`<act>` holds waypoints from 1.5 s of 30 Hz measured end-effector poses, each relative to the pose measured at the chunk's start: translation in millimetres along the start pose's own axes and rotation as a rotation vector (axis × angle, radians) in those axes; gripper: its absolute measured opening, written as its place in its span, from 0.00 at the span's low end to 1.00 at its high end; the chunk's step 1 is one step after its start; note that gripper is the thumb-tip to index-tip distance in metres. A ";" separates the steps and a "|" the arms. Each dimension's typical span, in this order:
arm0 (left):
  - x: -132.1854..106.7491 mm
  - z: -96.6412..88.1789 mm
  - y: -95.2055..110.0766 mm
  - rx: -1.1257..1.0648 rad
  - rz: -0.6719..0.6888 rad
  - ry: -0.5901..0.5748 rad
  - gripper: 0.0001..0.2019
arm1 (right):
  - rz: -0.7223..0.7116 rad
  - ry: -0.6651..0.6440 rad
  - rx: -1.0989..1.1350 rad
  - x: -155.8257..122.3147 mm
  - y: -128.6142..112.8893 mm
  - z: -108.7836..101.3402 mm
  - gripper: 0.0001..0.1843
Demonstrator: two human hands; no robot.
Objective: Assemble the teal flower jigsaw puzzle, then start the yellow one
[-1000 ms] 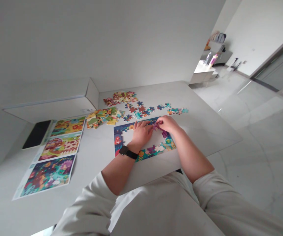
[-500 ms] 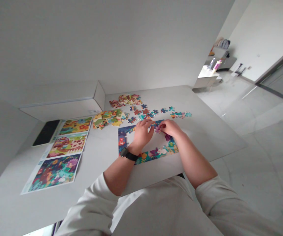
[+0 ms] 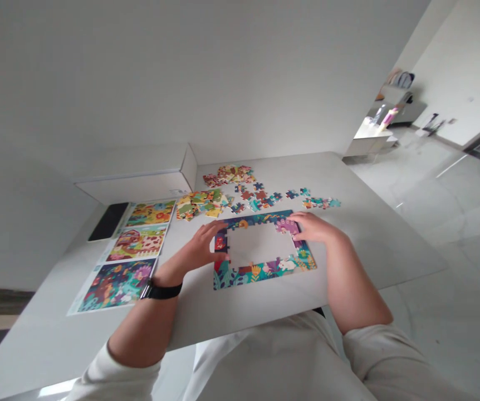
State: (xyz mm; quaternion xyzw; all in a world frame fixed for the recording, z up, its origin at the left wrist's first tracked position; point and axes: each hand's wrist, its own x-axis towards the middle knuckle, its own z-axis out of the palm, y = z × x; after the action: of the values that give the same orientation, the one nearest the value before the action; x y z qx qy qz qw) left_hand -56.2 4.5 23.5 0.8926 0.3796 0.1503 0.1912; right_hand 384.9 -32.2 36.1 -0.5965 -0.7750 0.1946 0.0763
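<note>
A jigsaw puzzle border (image 3: 267, 268) lies on the table in front of me, joined into a rectangle with bare tabletop in its middle. Its pieces show dark blue, teal, purple and a white rabbit. My left hand (image 3: 198, 249), wearing a black watch, rests at the border's left side with thumb and fingers apart. At the upper right corner my right hand (image 3: 314, 227) touches the purple flower part, its fingers spread over the edge. Loose blue and teal puzzle pieces (image 3: 277, 197) are scattered just beyond the border.
Left of the puzzle lie three printed pictures (image 3: 117, 284) in a row. A dark phone (image 3: 108, 221) is beside them. A white box (image 3: 148, 186) stands against the wall. Yellow-green pieces (image 3: 200, 203) and reddish pieces (image 3: 234, 174) form piles on the table (image 3: 373, 239).
My left hand has moved from the border's top to its left side, opening out. My right hand has released its pinch and spread at the upper right corner. The view has shifted.
</note>
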 end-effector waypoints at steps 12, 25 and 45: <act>-11.2 17.4 -1.4 0.169 -0.119 -0.202 0.64 | 0.074 -0.123 -0.116 -2.7 -17.3 5.0 0.52; -5.8 15.4 -6.6 0.099 -0.070 0.052 0.33 | 0.385 0.383 0.127 -7.8 29.0 -21.5 0.24; -0.9 17.8 6.1 0.068 0.052 0.149 0.28 | 0.838 0.263 -0.092 -18.0 71.2 -23.0 0.13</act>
State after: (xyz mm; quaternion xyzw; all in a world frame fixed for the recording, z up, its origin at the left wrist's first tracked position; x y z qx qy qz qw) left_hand -45.7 -4.0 10.5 0.8944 0.3745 0.2085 0.1281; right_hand 461.6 -29.4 31.1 -0.8816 -0.4578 0.0966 0.0622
